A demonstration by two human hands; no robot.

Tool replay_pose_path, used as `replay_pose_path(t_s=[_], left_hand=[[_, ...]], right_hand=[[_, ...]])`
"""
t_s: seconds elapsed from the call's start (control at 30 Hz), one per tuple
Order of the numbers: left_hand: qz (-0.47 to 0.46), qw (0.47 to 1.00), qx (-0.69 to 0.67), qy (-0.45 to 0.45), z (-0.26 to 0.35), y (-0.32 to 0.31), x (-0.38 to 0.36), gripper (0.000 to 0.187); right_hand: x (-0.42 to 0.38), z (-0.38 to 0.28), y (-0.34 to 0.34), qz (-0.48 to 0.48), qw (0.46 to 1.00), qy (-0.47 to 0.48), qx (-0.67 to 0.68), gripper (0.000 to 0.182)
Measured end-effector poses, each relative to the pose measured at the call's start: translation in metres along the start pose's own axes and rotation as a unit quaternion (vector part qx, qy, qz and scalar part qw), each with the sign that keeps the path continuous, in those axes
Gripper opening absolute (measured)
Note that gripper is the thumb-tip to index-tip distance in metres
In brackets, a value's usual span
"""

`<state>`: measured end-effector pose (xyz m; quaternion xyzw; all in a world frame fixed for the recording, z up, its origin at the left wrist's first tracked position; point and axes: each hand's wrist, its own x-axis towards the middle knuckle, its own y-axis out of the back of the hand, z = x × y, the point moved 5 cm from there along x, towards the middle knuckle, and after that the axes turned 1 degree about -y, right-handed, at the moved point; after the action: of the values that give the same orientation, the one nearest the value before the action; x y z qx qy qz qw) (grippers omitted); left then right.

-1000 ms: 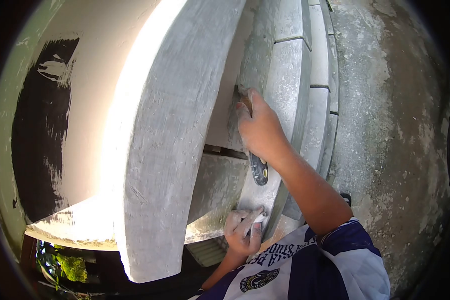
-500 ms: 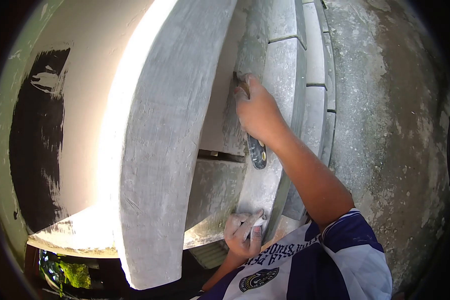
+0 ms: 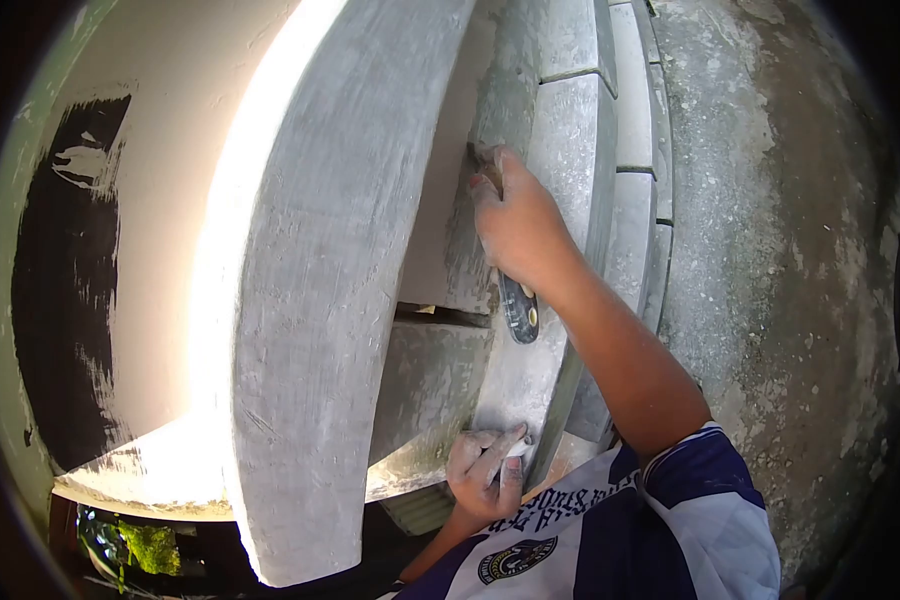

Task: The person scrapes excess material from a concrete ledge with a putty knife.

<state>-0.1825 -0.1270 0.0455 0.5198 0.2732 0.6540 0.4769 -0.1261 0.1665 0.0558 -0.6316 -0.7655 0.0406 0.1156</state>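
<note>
My right hand [image 3: 520,215] is closed around a scraper-like tool [image 3: 518,308] with a dark, riveted handle. Its dark front end meets the inner corner beside a grey concrete ledge [image 3: 565,150]; the rest of the working end is hidden by my fingers. Lower down, my left hand [image 3: 485,475] rests at the near end of the same ledge. Pinched in its dusty fingers is a small white piece [image 3: 515,450], too small to name. Both hands are coated with pale dust.
A long grey curved slab [image 3: 315,260] rises left of my hands. Beyond it is a cream wall [image 3: 175,200] with a black painted patch [image 3: 70,270]. More jointed grey blocks [image 3: 632,110] run along the right, beside a rough concrete floor [image 3: 760,250]. A narrow gap [image 3: 440,315] splits the recess.
The tool's handle end has shifted very slightly down and to the right in my right hand. My left hand stays in place. The view has moved a little.
</note>
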Motion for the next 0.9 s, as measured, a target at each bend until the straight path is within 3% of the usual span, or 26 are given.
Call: replay_pose_path(t_s=[0.03,0.07,0.17,0.23,0.3,0.37,0.47,0.57,0.63,0.7,0.77,0.9], left_hand=[[-0.002,1.000,0.002,0.007,0.001,0.000,-0.001,0.035],[-0.002,1.000,0.003,0.010,0.001,0.000,0.001,0.035],[0.007,1.000,-0.003,0.004,0.001,0.000,0.002,0.036],[0.001,1.000,0.002,0.006,0.002,0.001,0.001,0.036],[0.001,1.000,0.005,0.004,0.000,-0.001,0.003,0.036],[-0.001,1.000,0.006,0.002,0.000,0.000,0.003,0.036],[0.000,1.000,0.006,0.013,-0.002,-0.001,-0.001,0.037],[0.002,1.000,0.001,0.015,-0.001,0.000,0.001,0.038],[0.001,1.000,0.001,0.006,-0.001,0.000,0.002,0.037],[-0.001,1.000,0.003,0.007,-0.001,0.000,0.001,0.037],[-0.003,1.000,0.005,0.011,0.000,0.001,0.002,0.036],[0.002,1.000,0.000,0.011,0.000,0.000,0.002,0.036]], right_hand=[[0.009,-0.008,0.006,-0.071,0.989,-0.110,0.066,0.052],[0.019,-0.011,0.008,-0.066,0.986,-0.132,0.074,0.051],[0.012,-0.021,0.015,-0.075,0.987,-0.128,0.063,0.050],[-0.004,0.001,-0.003,-0.017,1.000,0.003,-0.021,0.049],[-0.004,0.006,-0.007,-0.008,0.999,0.024,-0.032,0.049],[0.009,-0.003,0.003,-0.046,0.996,-0.074,0.032,0.048],[0.037,-0.008,0.009,-0.051,0.991,-0.104,0.061,0.048],[0.020,-0.009,0.008,-0.074,0.990,-0.112,0.042,0.047],[0.004,-0.005,0.003,-0.007,1.000,-0.002,-0.029,0.048],[0.005,-0.001,0.001,-0.012,1.000,-0.003,-0.021,0.048],[0.017,-0.014,0.011,-0.084,0.988,-0.112,0.065,0.049],[0.008,-0.008,0.007,-0.059,0.994,-0.085,0.026,0.047]])
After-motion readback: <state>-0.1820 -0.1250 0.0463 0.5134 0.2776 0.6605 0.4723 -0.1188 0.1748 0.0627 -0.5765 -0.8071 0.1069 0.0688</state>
